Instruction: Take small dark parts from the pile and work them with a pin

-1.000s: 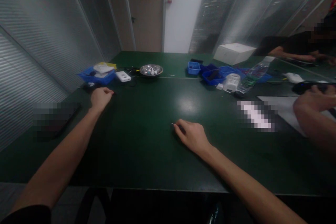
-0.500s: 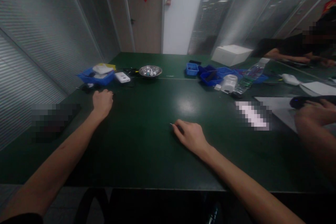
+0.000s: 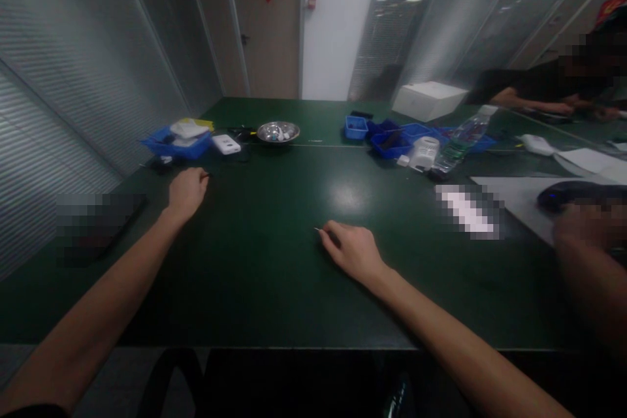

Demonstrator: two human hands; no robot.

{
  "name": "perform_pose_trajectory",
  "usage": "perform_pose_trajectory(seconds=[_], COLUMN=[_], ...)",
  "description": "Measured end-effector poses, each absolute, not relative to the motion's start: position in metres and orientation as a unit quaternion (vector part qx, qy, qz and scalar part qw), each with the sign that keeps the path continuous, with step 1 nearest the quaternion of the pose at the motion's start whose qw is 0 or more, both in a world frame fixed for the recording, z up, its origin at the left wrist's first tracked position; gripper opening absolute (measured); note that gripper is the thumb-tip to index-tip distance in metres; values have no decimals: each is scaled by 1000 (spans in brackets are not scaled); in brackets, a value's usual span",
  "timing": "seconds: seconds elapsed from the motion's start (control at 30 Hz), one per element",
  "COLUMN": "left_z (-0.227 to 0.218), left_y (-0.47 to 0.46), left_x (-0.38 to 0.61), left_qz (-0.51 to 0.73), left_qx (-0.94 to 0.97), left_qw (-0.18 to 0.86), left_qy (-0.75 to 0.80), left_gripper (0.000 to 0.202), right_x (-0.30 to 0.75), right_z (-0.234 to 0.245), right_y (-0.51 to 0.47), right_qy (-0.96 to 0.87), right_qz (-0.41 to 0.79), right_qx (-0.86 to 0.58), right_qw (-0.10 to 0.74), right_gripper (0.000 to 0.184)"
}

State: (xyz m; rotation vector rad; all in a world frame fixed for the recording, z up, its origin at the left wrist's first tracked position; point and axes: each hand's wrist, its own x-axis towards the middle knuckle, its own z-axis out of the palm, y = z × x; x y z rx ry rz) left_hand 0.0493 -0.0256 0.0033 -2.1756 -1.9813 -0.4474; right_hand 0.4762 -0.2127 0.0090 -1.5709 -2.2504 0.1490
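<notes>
My left hand (image 3: 187, 192) is closed over the left part of the green table (image 3: 264, 261). A small dark thin thing (image 3: 206, 175) pokes out from its fingertips; its kind is too small to make out. My right hand (image 3: 353, 249) rests near the table's middle, thumb and forefinger pinched together. From that pinch sticks a short, thin, pale sliver (image 3: 317, 229), pointing left; the rest of it is hidden by the fingers. Both hands are well apart. Beyond my left hand lie a blue basket (image 3: 181, 148) with white items and a white device (image 3: 226, 144).
A metal bowl (image 3: 278, 132) with small items stands at the back. Blue trays (image 3: 389, 145), a white container (image 3: 425, 153), a plastic bottle (image 3: 463, 144) and a white box (image 3: 429, 99) are further right. A co-worker's arm (image 3: 592, 255) reaches in at right; another person sits behind.
The view has shifted slightly. My left hand has turned a little, and the dark thing at its fingertips shows more plainly. My right hand keeps its pinch and place.
</notes>
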Motion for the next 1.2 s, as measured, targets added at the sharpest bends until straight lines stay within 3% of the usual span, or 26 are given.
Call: perform_pose_trajectory(seconds=[0.1,0.27,0.37,0.57,1.2], left_z=[6,11,11,7,1], left_y=[-28,-67,-110,-157,-158], left_x=[62,155,220,261,256], left_qz=[-184,-225,-226,-243,-249], left_qx=[-759,-833,-865,-883,-881], left_qw=[19,-237,-303,-299,-286], left_qy=[-625,-446,-331,-268,-284], left_gripper=[23,30,22,19,14], right_x=[477,481,485,492,499], right_z=[10,13,13,14,12], right_y=[-212,-212,-212,-215,-215], right_qy=[-801,-800,-810,-820,-831], right_qz=[57,65,64,55,54], right_qx=[-561,-561,-549,-536,-520], right_qw=[203,204,195,193,190], right_gripper=[31,30,29,26,23])
